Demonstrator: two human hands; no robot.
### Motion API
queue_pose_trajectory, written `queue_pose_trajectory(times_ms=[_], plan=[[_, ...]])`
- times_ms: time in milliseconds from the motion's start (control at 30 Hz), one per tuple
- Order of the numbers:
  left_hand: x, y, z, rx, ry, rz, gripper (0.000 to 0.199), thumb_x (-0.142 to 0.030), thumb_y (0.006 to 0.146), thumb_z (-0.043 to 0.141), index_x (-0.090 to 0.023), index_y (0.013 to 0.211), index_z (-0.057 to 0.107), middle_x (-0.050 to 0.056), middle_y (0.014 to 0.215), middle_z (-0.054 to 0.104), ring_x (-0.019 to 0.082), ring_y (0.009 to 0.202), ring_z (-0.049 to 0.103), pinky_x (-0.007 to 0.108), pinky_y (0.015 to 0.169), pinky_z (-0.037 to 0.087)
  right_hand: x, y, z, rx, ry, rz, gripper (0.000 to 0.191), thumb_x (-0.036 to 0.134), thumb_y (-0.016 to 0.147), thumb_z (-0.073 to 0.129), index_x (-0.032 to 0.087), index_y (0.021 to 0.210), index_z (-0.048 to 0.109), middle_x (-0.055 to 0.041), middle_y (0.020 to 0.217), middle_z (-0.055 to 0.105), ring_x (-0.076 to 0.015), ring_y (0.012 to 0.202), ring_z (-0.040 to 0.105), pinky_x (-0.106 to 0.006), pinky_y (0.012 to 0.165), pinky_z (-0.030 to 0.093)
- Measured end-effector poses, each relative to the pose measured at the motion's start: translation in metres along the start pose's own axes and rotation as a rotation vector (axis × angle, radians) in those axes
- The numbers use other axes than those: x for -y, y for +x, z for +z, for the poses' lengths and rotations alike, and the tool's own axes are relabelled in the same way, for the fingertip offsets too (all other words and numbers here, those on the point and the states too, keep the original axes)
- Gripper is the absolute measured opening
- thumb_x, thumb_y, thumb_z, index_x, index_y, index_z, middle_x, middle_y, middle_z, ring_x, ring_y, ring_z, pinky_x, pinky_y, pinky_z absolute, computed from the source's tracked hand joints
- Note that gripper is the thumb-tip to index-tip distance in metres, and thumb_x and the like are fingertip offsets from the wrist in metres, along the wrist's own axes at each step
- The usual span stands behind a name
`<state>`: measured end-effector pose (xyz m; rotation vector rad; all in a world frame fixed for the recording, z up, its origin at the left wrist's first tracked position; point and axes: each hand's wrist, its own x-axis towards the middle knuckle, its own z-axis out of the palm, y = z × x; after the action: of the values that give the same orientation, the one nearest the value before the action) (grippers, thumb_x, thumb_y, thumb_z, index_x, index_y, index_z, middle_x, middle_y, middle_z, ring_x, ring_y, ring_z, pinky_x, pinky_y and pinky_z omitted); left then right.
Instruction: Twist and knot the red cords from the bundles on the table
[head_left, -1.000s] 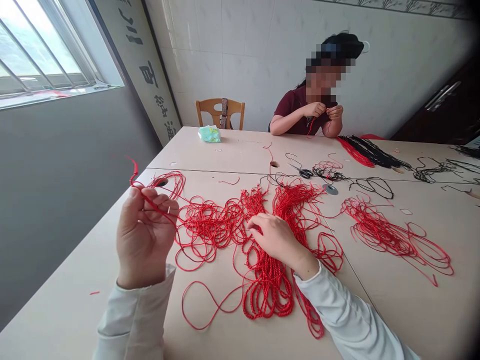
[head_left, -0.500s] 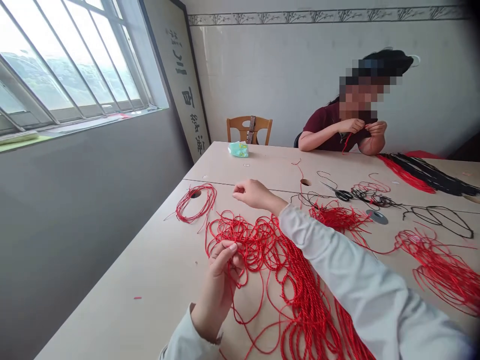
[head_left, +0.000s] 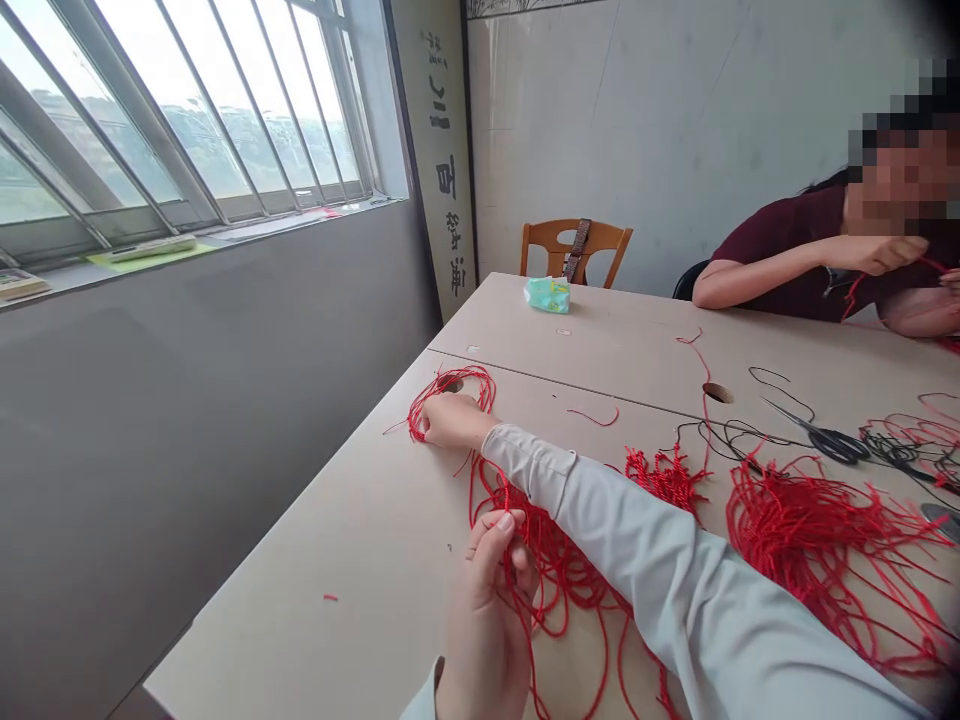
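My left hand [head_left: 491, 575] is closed in a pinch on a twisted red cord [head_left: 507, 497], whose end sticks up above the thumb. Below that hand, loose red strands hang down over the table. My right hand [head_left: 451, 418] reaches across to a loose coil of thin red cord [head_left: 487, 385] and its fingers curl in on the coil's near left edge; the fingertips are partly hidden. A tangled heap of red cord [head_left: 562, 560] lies between my hands and under my right sleeve, which covers part of it.
A bundle of cut red cords [head_left: 795, 510], black-handled scissors [head_left: 838, 445] and black cords [head_left: 892, 450] lie to the right. Farther back are a green packet [head_left: 547, 294], a chair [head_left: 536, 240] and a round table hole [head_left: 718, 393]. Across the table a co-worker's hand [head_left: 885, 254] handles red cord.
My right hand has moved from above the table to the coil and closed on its edge. My left hand still pinches the cord. The view has swung left, shifting everything rightward.
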<state>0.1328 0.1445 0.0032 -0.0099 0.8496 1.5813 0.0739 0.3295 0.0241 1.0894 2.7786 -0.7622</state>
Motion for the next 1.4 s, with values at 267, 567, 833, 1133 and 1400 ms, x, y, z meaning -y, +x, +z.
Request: queue_pose_trajectory(times_ms=[267, 567, 833, 1133, 1400], plan=[[-0.002, 0.0, 0.003, -0.055, -0.011, 0.006, 0.027, -0.03, 0.065, 0.084, -0.017, 0.086, 0.072, 0.0, 0.075, 0.062, 0.006, 0.057, 0.051, 0.016, 0.055, 0.046, -0.051, -0.028, -0.048, -0.163, 0.501, -0.056, 0.009, 0.013, 0.085, 0.057, 0.012, 0.08, 0.064, -0.0071, 0.084, 0.074, -0.0145, 0.079, 0.069, -0.024, 0.073, 0.053], [-0.007, 0.0, 0.009, 0.087, 0.094, 0.12, 0.021, -0.025, 0.069, 0.083, -0.018, 0.087, 0.074, 0.005, 0.092, 0.073, 0.011, 0.076, 0.064, 0.019, 0.069, 0.052, -0.089, -0.16, -0.081, -0.555, 1.13, -0.217, 0.023, 0.026, 0.079, 0.068, 0.015, 0.099, 0.065, -0.0074, 0.093, 0.074, -0.0164, 0.089, 0.069, -0.037, 0.092, 0.053], [-0.01, -0.015, 0.043, 0.264, 0.277, 0.248, 0.021, -0.027, 0.075, 0.077, -0.017, 0.093, 0.073, 0.006, 0.094, 0.074, 0.012, 0.077, 0.066, 0.02, 0.071, 0.052, -0.087, -0.266, -0.046, -0.624, 1.379, -0.123, 0.018, 0.024, 0.075, 0.071, 0.019, 0.093, 0.07, -0.003, 0.084, 0.072, -0.015, 0.078, 0.069, -0.034, 0.083, 0.056], [-0.007, -0.01, 0.111, 0.602, 0.727, 0.158, 0.019, -0.029, 0.076, 0.075, -0.015, 0.088, 0.074, 0.01, 0.086, 0.076, 0.02, 0.082, 0.071, 0.029, 0.077, 0.054, -0.093, -0.314, -0.057, -0.581, 1.033, -0.072, 0.012, 0.023, 0.079, 0.065, 0.016, 0.086, 0.071, -0.0007, 0.072, 0.068, -0.0087, 0.057, 0.056, -0.022, 0.057, 0.047], [0.025, -0.007, 0.132, 0.814, 0.808, -0.019, 0.013, -0.021, 0.072, 0.078, -0.015, 0.083, 0.077, 0.009, 0.082, 0.075, 0.018, 0.073, 0.069, 0.029, 0.073, 0.055, -0.116, -0.326, -0.055, -0.757, 0.658, 0.028, 0.006, 0.023, 0.08, 0.063, 0.017, 0.081, 0.065, 0.0, 0.072, 0.065, -0.013, 0.066, 0.058, -0.025, 0.062, 0.046]])
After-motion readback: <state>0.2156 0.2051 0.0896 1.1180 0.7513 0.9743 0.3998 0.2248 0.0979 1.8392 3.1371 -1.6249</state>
